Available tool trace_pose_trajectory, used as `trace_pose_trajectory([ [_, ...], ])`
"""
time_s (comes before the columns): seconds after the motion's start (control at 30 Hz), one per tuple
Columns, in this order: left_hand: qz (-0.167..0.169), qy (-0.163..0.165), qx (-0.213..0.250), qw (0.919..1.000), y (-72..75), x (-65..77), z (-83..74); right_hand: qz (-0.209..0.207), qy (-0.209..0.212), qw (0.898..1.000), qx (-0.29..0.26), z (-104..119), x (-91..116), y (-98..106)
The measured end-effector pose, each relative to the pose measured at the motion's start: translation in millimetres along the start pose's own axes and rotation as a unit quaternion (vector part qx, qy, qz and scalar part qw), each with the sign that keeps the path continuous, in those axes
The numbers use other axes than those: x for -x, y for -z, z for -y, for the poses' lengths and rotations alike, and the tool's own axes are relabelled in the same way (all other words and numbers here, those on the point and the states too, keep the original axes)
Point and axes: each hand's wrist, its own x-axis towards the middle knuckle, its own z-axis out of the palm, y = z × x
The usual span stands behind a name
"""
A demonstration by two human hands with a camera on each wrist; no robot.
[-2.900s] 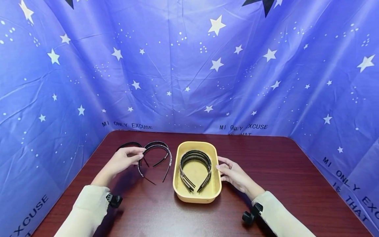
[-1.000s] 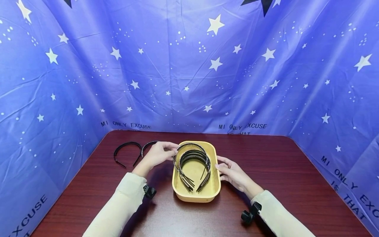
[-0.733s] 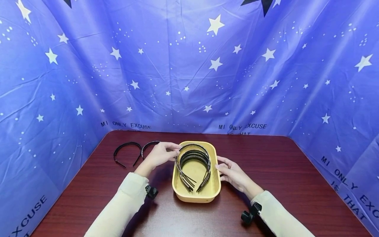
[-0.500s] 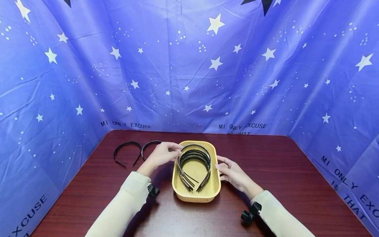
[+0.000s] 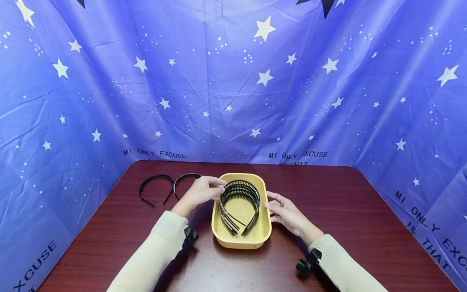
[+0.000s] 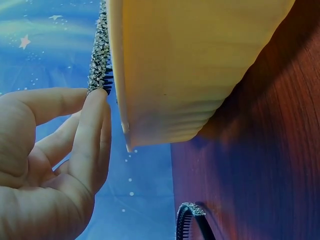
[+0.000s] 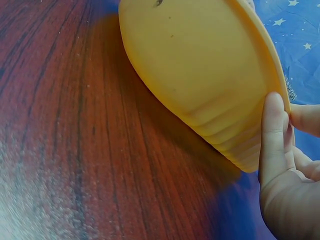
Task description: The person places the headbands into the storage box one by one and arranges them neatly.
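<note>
In the head view a yellow plastic basin (image 5: pixel 240 245) stands mid-table with a stack of black toothed headbands (image 5: pixel 257 211) inside. My left hand (image 5: pixel 200 190), at the basin's left rim, pinches one more headband (image 6: pixel 100 55) between thumb and fingers; glittery stones cover its side in the left wrist view. This headband lies over the back of the stack, its tips among the others. Whether it rests on them is hard to tell. My right hand (image 5: pixel 290 213) grips the basin's right rim, with a finger along the outer wall (image 7: pixel 200 85) in the right wrist view.
Left of the basin, a black headband (image 5: pixel 157 177) lies on the dark red wooden table (image 5: pixel 346 227). Beside it is a second headband (image 5: pixel 187 175), partly behind my left hand. A blue star-printed cloth (image 5: pixel 219 81) surrounds the table's back and sides.
My left hand has carried the headband from the table's left side to above the basin, then slightly right and down onto the stack. My right hand stays on the rim.
</note>
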Motion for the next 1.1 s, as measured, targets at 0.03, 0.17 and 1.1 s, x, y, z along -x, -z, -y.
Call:
trace_pose_trajectory([
  [0.03,-0.001,0.0,-0.001,1.0,-0.1,0.1,-0.2,-0.001,0.0,1.0,0.001,-0.1,-0.1,0.1],
  [0.17,-0.001,0.002,-0.002,1.0,-0.6,0.7,-0.3,-0.002,0.0,1.0,0.002,-0.2,-0.3,-0.1],
  [1.1,-0.014,0.002,-0.033,0.9994,-2.6,-3.7,6.8,-0.007,-0.001,1.0,-0.007,-1.4,-0.3,-1.3],
])
